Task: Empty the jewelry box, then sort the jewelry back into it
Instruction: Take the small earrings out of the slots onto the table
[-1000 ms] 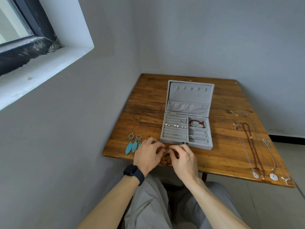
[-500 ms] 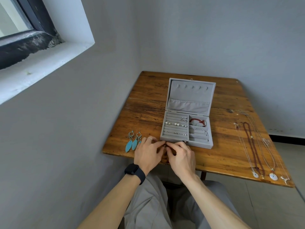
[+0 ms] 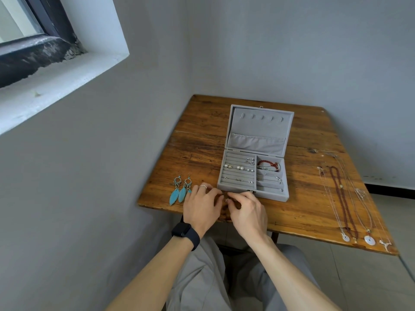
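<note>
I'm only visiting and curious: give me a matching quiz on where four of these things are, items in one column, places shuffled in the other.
Things:
1. feather earrings
2. red bracelet
3. necklaces
4. watch

Places:
A. worn on a wrist
B. on the table, right of the box
C. inside the box, right rear compartment
D. on the table, left of the box

Pairs: 1-D, 2-C, 3-B, 4-A.
</note>
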Demonstrator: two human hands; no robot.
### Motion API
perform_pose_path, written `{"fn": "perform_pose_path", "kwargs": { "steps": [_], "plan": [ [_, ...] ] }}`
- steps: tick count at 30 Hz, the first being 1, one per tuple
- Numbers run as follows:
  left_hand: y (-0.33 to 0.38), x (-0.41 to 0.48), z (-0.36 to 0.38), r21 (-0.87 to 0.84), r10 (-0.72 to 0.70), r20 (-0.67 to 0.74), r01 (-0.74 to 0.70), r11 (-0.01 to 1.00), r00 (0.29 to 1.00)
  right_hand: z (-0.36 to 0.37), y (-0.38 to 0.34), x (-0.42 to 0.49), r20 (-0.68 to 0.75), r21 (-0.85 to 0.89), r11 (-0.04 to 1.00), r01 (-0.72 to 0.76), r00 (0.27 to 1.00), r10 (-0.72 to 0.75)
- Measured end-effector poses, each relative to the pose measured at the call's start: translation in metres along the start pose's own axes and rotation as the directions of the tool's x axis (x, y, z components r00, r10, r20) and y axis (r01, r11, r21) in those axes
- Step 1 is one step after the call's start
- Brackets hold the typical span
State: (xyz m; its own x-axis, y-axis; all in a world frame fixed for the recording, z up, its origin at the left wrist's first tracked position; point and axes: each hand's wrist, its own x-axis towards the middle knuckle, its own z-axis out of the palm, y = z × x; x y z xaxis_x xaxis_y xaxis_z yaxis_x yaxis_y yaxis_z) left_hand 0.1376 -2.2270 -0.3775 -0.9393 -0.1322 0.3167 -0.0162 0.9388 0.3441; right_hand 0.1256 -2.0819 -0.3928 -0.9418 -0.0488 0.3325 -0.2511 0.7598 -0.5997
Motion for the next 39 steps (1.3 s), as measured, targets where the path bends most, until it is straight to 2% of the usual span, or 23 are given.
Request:
{"fn": "perform_pose_path", "kwargs": {
  "steps": [5, 14, 25, 31, 36, 39],
  "plan": [
    [0.004, 0.001, 0.006, 0.027, -0.041, -0.047, 0.042, 0.999, 0.998, 0.0, 0.0, 0.001, 0.011, 0.007, 1.0, -0.027, 1.0, 0.027],
    [0.004, 0.0, 0.0, 0.025, -0.127, -0.015, 0.127, 0.992, 0.992, 0.008, -0.004, 0.002, -0.039, -0.022, 0.999, -0.038, 0.999, 0.037],
    [0.003, -0.007, 0.002, 0.048, -0.143, -0.07, 0.147, 0.988, 0.987, 0.011, -0.005, -0.001, -0.054, -0.026, 0.999, -0.033, 0.998, 0.031],
    [0.005, -0.003, -0.007, -0.022, -0.174, -0.028, 0.173, 0.985, 0.984, 0.009, -0.003, -0.004, -0.039, -0.009, 0.999, -0.049, 0.998, 0.048],
    [0.01, 0.009, -0.01, 0.007, -0.191, 0.066, 0.191, 0.982, 0.979, 0.008, -0.002, -0.004, -0.019, 0.015, 0.999, -0.048, 0.999, 0.049],
    [0.012, 0.011, -0.009, 0.009, -0.208, 0.073, 0.207, 0.978, 0.976, 0.008, -0.004, -0.003, -0.01, 0.011, 0.999, -0.05, 0.999, 0.05]
  ]
}}
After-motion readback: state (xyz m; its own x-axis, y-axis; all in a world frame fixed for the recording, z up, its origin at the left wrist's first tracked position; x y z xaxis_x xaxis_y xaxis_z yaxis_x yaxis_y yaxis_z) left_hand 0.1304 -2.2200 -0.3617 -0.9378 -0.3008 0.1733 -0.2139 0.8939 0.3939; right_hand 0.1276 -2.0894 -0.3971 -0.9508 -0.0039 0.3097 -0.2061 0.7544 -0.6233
